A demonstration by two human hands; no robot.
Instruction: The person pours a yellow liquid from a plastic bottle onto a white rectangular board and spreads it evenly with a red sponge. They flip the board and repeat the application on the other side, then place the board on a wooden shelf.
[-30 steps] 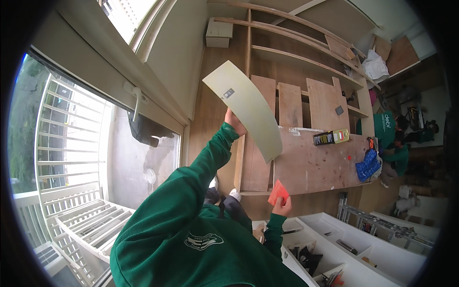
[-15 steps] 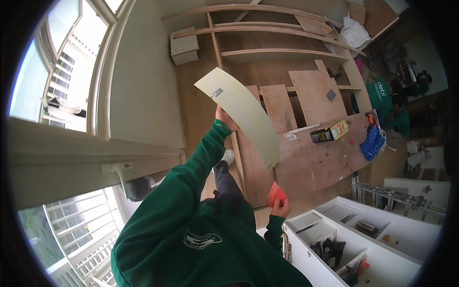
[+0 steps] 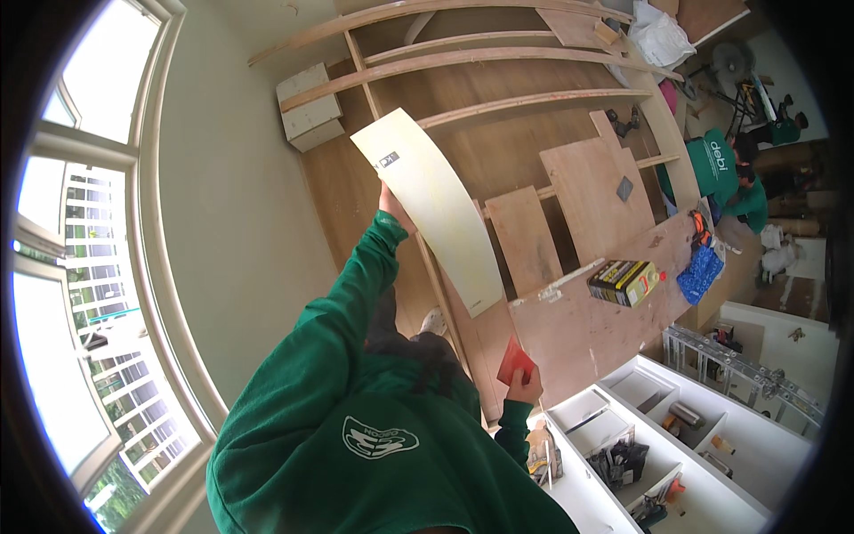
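My left hand (image 3: 395, 210) is closed on the left edge of a long pale cream laminate strip (image 3: 445, 218), near its far end. The strip is held up over the plywood, its smooth face showing and a small dark label at the far end. In my right hand (image 3: 526, 388) is a flat red plastic spreader (image 3: 515, 358), pinched between thumb and fingers, just short of the strip's near end. Part of my left hand is hidden behind the strip. A stained plywood board (image 3: 569, 338) lies below both hands.
A rectangular can (image 3: 623, 282) stands on the plywood, with a blue bag (image 3: 701, 274) beyond it. Wooden framing (image 3: 471, 62) spans the far side. White open cabinets (image 3: 703, 445) with tools and a ladder (image 3: 738, 369) are at right. Co-workers (image 3: 714, 169) crouch farther right.
The whole view has swung, with the window and surroundings shifting. The strip shows its face more squarely. Both hands keep their holds, and the spreader stays near the strip's near end.
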